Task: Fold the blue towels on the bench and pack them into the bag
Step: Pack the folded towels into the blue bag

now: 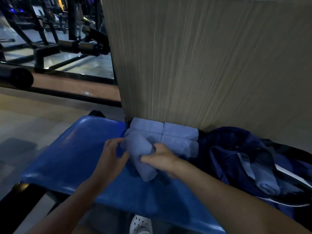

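The right hand [162, 159] has its fingers clamped on a rolled blue towel [143, 159] held over the blue padded tabletop [70, 152]. The left hand [114, 154] touches the roll's left side, fingers curled but apart. Just behind, 4 folded towels [170, 134] sit stacked against a wood-grain wall panel [202, 65]. To the right lies the open dark blue bag [236, 149] with 1 rolled towel inside [263, 181]. Gym equipment [50, 31] stands beyond, at upper left.
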`<state>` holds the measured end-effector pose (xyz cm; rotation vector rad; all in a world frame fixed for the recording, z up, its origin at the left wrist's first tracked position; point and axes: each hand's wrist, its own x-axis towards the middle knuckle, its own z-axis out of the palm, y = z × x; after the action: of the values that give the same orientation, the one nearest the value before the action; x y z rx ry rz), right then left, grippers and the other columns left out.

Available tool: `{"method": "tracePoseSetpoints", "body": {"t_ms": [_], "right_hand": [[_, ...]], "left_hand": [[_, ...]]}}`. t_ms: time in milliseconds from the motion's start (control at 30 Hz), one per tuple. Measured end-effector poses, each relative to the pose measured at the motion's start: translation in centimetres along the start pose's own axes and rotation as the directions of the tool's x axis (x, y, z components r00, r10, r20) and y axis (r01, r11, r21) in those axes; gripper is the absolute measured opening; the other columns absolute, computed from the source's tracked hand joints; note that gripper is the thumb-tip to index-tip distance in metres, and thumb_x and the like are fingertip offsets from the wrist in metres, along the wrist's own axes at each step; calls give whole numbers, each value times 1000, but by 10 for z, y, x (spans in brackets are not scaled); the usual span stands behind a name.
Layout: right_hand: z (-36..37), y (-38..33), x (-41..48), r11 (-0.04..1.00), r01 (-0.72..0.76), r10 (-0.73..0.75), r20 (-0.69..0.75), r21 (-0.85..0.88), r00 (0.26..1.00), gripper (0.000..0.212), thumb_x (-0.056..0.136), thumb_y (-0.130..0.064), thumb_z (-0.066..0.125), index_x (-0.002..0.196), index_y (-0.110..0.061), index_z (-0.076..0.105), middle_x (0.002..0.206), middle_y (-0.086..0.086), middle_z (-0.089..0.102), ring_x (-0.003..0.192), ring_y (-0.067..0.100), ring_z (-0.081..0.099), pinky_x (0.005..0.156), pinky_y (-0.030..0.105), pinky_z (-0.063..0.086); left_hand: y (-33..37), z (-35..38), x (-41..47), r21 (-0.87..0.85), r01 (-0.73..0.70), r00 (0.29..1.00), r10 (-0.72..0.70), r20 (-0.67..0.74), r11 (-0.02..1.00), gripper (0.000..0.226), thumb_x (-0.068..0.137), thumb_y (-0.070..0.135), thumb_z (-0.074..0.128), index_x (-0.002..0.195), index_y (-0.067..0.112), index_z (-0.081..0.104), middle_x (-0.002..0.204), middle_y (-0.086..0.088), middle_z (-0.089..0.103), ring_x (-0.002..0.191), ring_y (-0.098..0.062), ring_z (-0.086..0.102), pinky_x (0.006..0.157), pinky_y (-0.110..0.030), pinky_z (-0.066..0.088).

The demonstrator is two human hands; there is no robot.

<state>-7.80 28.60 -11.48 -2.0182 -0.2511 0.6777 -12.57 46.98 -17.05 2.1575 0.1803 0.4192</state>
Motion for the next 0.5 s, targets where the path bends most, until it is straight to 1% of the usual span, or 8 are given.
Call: {"method": "tracePoseSetpoints", "body": {"t_ms": [33, 67, 133, 200, 267, 300, 400, 500], "right_hand": [[-9, -4, -9, 999, 31, -29, -35, 43, 999, 40, 80, -28, 71, 114, -12, 56, 107, 1, 65, 96, 14, 62, 72, 23, 53], [-20, -9, -19, 995, 64, -57, -76, 81, 995, 41, 82, -27, 71, 117, -14, 55, 108, 0, 64, 96, 12, 61, 72, 21, 51], [-42, -17, -41, 980, 121, -95, -162, 157, 982, 37, 83, -26, 70, 117, -18, 54, 104, -3, 64, 93, 8, 62, 70, 19, 50], [-64, -21, -61, 957, 167, -117, -212, 237, 970, 32, 83, -22, 70, 111, -19, 57, 102, -2, 67, 92, 10, 65, 74, 23, 55], [-85, -18, -79, 936, 188, -120, -232, 299, 965, 30, 81, -19, 71, 108, -18, 59, 102, 1, 70, 91, 14, 68, 77, 27, 58], [-95, -16, -89, 928, 197, -121, -245, 316, 962, 30, 81, -19, 71, 108, -17, 59, 101, 2, 70, 90, 14, 69, 75, 27, 58], [-126, -3, -118, 906, 242, -134, -309, 346, 942, 32, 81, -20, 73, 109, -17, 58, 101, 1, 71, 89, 13, 70, 76, 27, 58], [-157, 16, -149, 882, 303, -152, -391, 361, 908, 42, 81, -28, 77, 116, -19, 55, 108, 2, 69, 94, 13, 69, 82, 31, 58]], "left_hand": [[12, 2, 2, -110, 129, 991, -132, -22, 986, 37, 86, 32, 71, 118, 20, 57, 117, 1, 59, 107, -18, 58, 82, -29, 50], [28, 3, 5, -262, 252, 966, -257, 15, 932, 53, 81, 42, 76, 122, 16, 55, 120, 0, 61, 109, -19, 60, 86, -32, 51], [67, 9, 10, -525, 443, 895, -394, 211, 726, 74, 69, 61, 78, 122, 13, 59, 117, -6, 68, 103, -24, 68, 89, -39, 54], [110, 14, 10, -642, 520, 854, -362, 375, 563, 57, 77, 52, 72, 116, 12, 64, 111, -10, 73, 95, -26, 72, 83, -40, 57], [150, 23, 8, -670, 510, 857, -257, 446, 539, 38, 92, 36, 61, 117, 8, 63, 112, -13, 73, 99, -27, 72, 81, -40, 60], [164, 30, 6, -689, 492, 864, -203, 461, 532, 36, 96, 31, 58, 119, 3, 61, 114, -15, 71, 104, -29, 70, 84, -42, 59], [206, 52, 0, -724, 415, 897, -111, 429, 552, 28, 97, 20, 58, 115, 0, 60, 112, -18, 70, 106, -30, 68, 90, -45, 57], [245, 80, -7, -714, 364, 911, -68, 408, 598, 20, 96, 15, 60, 112, 3, 58, 105, -15, 73, 98, -28, 71, 82, -41, 58]]}}
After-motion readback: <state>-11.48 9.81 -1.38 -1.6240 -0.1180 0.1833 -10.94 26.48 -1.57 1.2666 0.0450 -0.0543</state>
